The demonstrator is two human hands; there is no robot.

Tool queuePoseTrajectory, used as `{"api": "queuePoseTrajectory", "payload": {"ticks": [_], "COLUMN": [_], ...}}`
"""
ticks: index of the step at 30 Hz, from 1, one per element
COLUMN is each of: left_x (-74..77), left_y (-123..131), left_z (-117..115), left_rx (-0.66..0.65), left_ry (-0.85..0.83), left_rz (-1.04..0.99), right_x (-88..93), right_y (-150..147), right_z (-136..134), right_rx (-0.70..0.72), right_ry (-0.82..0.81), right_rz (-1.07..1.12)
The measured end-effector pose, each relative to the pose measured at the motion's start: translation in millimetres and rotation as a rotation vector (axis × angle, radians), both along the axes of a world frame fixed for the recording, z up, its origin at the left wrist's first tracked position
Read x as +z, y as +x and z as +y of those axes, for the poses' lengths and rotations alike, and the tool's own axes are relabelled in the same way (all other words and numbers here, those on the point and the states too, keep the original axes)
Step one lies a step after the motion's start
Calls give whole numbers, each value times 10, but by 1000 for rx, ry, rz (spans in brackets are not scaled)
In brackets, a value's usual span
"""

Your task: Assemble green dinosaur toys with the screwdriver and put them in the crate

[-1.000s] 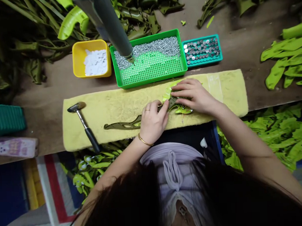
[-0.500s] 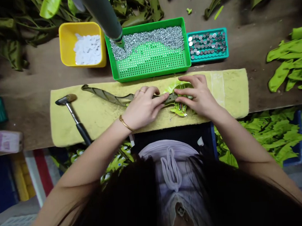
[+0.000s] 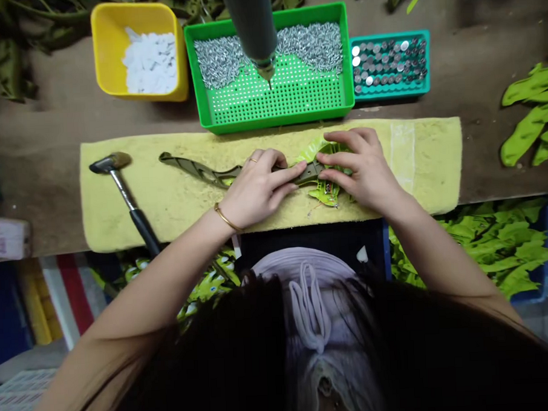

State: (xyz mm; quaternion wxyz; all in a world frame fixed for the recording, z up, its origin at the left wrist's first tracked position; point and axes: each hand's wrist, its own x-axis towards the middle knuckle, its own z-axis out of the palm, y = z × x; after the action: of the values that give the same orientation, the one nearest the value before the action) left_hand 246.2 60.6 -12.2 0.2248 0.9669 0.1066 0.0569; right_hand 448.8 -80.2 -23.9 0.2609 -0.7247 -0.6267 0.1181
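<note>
A long dark olive plastic part lies on the yellow towel, its slim end pointing left. My left hand presses on its right end with fingers closed over it. A bright green plastic piece with small wires sits under my right hand, whose fingers curl down on it. The two hands meet fingertip to fingertip where the olive part joins the green piece.
A hammer lies at the towel's left end. Behind the towel stand a yellow bin of white bits, a green tray of screws and a teal tray of round metal pieces. A hanging driver hovers over the green tray. Green parts lie right.
The olive part's slim end swung from the towel's near edge up toward the far edge. Both hands stayed on the joint. The view shifted, so the hanging driver now appears further right.
</note>
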Motion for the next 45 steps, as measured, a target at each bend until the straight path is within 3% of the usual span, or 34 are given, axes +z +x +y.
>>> {"api": "queuePoseTrajectory", "payload": {"ticks": [6, 11, 13, 18, 20, 21, 23, 25, 27, 29, 30, 32, 34, 36, 39, 41, 43, 45], "left_x": [226, -1, -78, -50, -22, -23, -59, -111, -141, -144, -142, -153, -194, -247, -246, -169, -77, -21], "left_y": [128, 96, 88, 93, -4, -89, -305, -517, -640, -637, -597, -483, -388, -376, -520, -631, -665, -595], "left_z": [2, 224, 260, 148, 38, -26, -144, -213, -225, -203, -186, -149, -103, -39, 71, 86, -27, -288], "left_rx": [-25, -163, -144, -65, 16, 118, 447, 850, 1044, 1032, 1006, 996, 1037, 1057, 999, 963, 934, 833], "left_ry": [82, -53, -62, -14, 37, 64, 50, -189, -657, -1108, -1253, -1373, -1330, -1137, -837, -738, -625, -565], "left_rz": [116, 26, 8, 32, -49, -138, -408, -654, -695, -602, -570, -596, -688, -682, -484, -396, -385, -348], "right_x": [-20, -6, -2, -1, -17, -33, -81, -136, -175, -187, -184, -170, -159, -154, -143, -129, -117, -112], "right_y": [25, -29, -44, -39, -45, -52, -66, -75, -72, -57, -49, -35, -31, -41, -84, -119, -148, -170], "right_z": [18, 28, 31, 35, 20, 8, -22, -53, -79, -96, -99, -99, -92, -86, -76, -61, -40, -20], "right_rx": [-10, -47, -51, -42, -50, -58, -79, -102, -103, -82, -69, -53, -45, -43, -64, -81, -98, -117], "right_ry": [-8, -35, -47, -59, -32, -8, 49, 108, 155, 178, 180, 181, 187, 194, 179, 142, 98, 63], "right_rz": [25, 19, 10, -30, -43, -48, -58, -46, -9, 25, 30, 27, 20, 3, -29, -45, -54, -55]}}
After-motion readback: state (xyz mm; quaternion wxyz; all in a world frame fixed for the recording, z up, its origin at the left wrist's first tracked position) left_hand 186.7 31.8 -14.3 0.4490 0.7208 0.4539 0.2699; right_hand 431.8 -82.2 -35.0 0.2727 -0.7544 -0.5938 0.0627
